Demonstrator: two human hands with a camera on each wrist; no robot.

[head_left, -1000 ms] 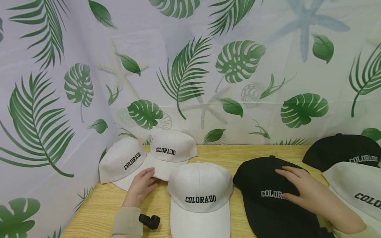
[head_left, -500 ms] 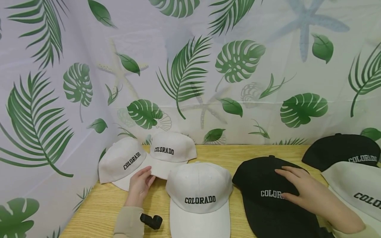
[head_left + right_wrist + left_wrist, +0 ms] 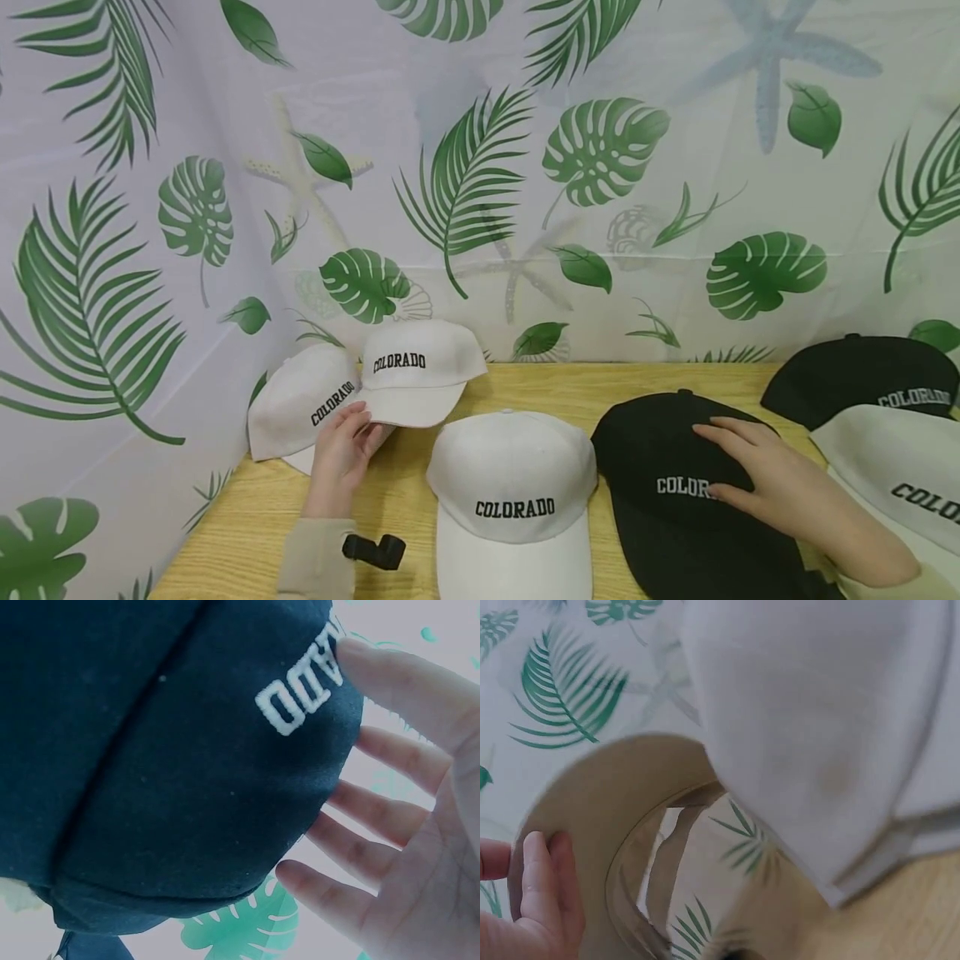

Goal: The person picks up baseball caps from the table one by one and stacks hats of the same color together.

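With my left hand [image 3: 341, 454] I pinch the brim of a white baseball cap [image 3: 420, 358] lettered COLORADO in black. That cap is lifted and tilted, overlapping another white baseball cap [image 3: 296, 400] at the left. The left wrist view shows the raised brim's underside [image 3: 592, 795], with the thumb on one face and fingers on the other. My right hand [image 3: 787, 492] rests on the crown of a black baseball cap [image 3: 652, 437] with white lettering, fingers spread and fairly straight. Part of its lettering is hidden behind the thumb.
Between the hands, a white cap [image 3: 510, 467] lies brim toward me, beside the black one. Another black cap [image 3: 855, 375] and a white cap [image 3: 885, 450] sit at the right. A leaf-printed cloth [image 3: 480, 317] stands behind the wooden table [image 3: 555, 383].
My left hand has taken hold of the rear white cap's brim, lifted it and drawn it leftward. The middle white cap has shifted slightly right. My right hand has stayed put.
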